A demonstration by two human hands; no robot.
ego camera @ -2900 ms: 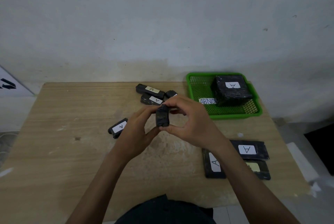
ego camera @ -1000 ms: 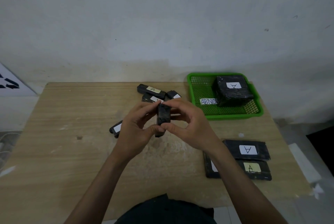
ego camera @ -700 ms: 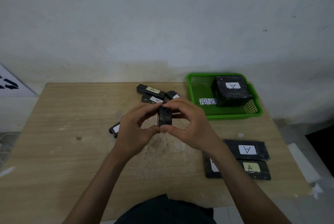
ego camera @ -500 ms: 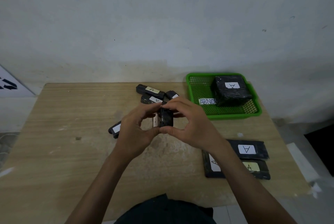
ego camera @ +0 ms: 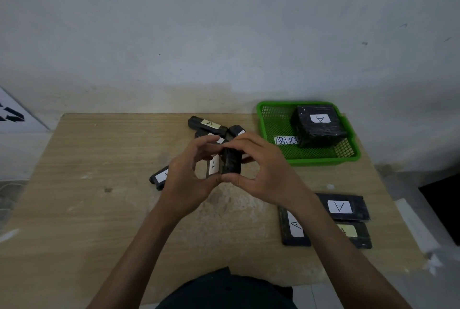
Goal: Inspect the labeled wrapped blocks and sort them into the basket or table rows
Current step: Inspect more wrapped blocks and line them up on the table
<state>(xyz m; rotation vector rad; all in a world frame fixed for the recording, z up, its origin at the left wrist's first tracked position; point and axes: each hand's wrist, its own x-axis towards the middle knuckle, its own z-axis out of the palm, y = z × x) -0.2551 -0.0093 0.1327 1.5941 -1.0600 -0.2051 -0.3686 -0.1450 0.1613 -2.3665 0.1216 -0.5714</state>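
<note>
Thumbs and fingertips of the left hand [ego camera: 184, 181] and the right hand [ego camera: 263, 174] pinch the small black plastic-wrapped block [ego camera: 231, 163], holding it upright above the pale wooden surface [ego camera: 99, 209], probably so each face can be turned to the eyes. Its white paper label [ego camera: 213, 165] marked A faces the left palm (a bare dark side faces the camera). Behind the hands lies a loose heap of similar black blocks [ego camera: 207, 125], apparently unsorted, and a lone labelled block [ego camera: 159, 176] lies partly hidden by the left hand. Farther right, the green plastic mesh basket [ego camera: 323, 160] bears a paper tag [ego camera: 286, 140] reading ABNO… and holds one bulky black wrapped block [ego camera: 319, 125], so it is likely the reject bin. By the right forearm, three flat black labelled packs [ego camera: 342, 206] lie close together, seemingly the accepted row.
</note>
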